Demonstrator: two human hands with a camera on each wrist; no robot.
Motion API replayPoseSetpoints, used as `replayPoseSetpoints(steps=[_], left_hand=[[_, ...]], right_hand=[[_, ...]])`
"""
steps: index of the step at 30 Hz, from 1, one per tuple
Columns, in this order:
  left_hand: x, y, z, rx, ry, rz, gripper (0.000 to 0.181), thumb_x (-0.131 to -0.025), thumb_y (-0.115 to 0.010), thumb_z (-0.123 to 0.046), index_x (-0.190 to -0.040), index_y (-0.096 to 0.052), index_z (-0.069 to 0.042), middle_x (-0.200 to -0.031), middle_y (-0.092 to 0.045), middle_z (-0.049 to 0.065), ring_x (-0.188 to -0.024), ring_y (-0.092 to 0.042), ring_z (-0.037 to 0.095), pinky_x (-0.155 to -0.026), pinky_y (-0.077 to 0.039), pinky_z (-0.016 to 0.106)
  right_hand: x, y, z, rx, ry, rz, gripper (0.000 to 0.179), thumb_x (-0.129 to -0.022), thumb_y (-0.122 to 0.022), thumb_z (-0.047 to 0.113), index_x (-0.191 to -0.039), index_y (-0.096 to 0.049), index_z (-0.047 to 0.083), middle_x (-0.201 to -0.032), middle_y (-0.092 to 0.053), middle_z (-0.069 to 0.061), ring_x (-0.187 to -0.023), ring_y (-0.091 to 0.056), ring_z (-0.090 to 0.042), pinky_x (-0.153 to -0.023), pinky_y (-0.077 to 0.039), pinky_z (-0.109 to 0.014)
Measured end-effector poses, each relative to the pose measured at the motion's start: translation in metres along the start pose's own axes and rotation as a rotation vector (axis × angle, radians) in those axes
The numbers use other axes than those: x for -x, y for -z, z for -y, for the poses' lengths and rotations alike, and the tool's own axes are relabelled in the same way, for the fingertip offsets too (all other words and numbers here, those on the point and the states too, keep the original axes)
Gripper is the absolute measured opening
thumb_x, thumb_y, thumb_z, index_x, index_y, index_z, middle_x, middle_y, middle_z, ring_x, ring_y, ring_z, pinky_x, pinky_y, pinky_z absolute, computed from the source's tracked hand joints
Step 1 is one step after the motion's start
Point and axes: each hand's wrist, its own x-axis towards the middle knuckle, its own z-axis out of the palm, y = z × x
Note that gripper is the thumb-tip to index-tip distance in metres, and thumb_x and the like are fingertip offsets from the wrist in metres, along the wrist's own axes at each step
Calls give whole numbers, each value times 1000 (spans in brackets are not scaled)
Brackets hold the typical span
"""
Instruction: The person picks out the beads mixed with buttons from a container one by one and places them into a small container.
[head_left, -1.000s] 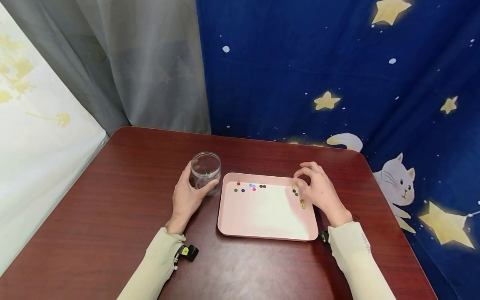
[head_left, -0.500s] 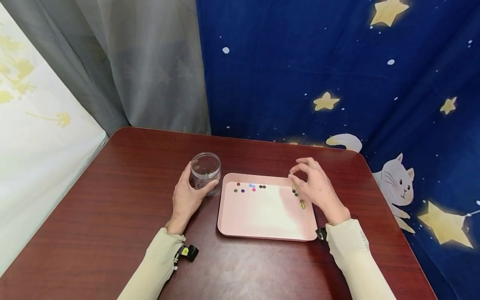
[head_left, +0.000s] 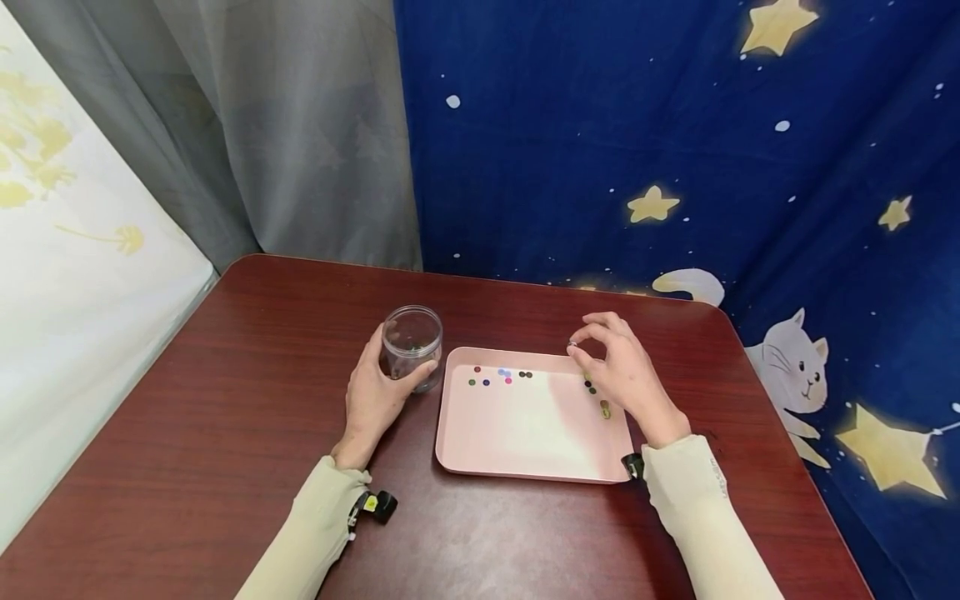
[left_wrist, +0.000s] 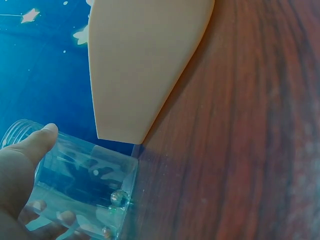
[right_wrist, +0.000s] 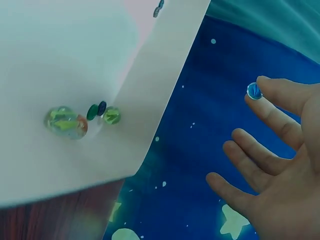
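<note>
My left hand (head_left: 372, 402) grips a clear plastic jar (head_left: 411, 340) that stands upright and lidless on the table, left of the pink tray (head_left: 517, 442). In the left wrist view a glass marble (left_wrist: 119, 198) lies at the bottom of the jar. My right hand (head_left: 628, 371) pinches a clear marble with blue inside (right_wrist: 254, 90) between thumb and index finger, above the tray's far rim; its other fingers are spread. Under this hand, at the tray's right side, lie yellow-green marbles (right_wrist: 65, 122) and a green button (right_wrist: 92, 111) beside a dark button (right_wrist: 102, 107).
Several small buttons lie along the tray's far left part, among them a red one (head_left: 477, 369), a pink one (head_left: 508, 381) and a brown pair (head_left: 526, 375). The dark red wooden table (head_left: 247, 375) extends around the tray. Behind it hangs a blue star-patterned curtain (head_left: 525, 167).
My right hand has moved left and slightly away with the pinched marble, from the tray's far right corner along its far rim. The left hand and jar stay in place.
</note>
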Motion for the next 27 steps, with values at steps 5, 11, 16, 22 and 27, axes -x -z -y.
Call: replayPoseSetpoints(steps=[5, 11, 16, 22, 27], left_hand=[[-1, 0, -1, 4, -6, -1, 99, -78, -89, -54, -161, -37, -36, -157, -53, 4, -143, -53, 29, -114, -41, 61], [0, 1, -1, 6, -3, 4, 98, -78, -88, -55, -160, -38, -37, -157, -53, 4, -142, -53, 29, -114, -41, 62], [2, 1, 0, 2, 8, 2, 97, -78, -89, -55, -159, -39, -37, -155, -55, 4, -141, -54, 30, -113, -42, 62], [0, 1, -1, 4, -1, 5, 97, -78, -88, -55, -159, -39, -37, -155, -55, 4, -142, -54, 29, -114, -41, 61], [1, 1, -1, 3, 5, 12, 98, -78, -88, -56, -160, -38, -37, -156, -54, 5, -142, -54, 30, -113, -41, 62]], right_hand=[[-4, -3, 5, -3, 22, -10, 11, -96, -76, 23, -103, -76, 14, -142, -59, -13, -133, -54, -36, -107, -48, -57], [-6, -7, 13, -5, 24, -3, 11, -96, -76, 24, -103, -76, 15, -142, -59, -10, -135, -53, -34, -108, -48, -56], [-8, -12, 17, -16, 35, 1, 10, -95, -76, 23, -102, -76, 16, -141, -59, -11, -134, -54, -34, -109, -47, -55], [-10, -16, 22, -25, 38, 0, 9, -95, -76, 24, -101, -76, 17, -140, -60, -10, -134, -54, -33, -108, -47, -54], [-11, -20, 25, -37, 58, -9, 8, -94, -77, 22, -100, -76, 16, -139, -61, -10, -133, -54, -33, -108, -47, -54]])
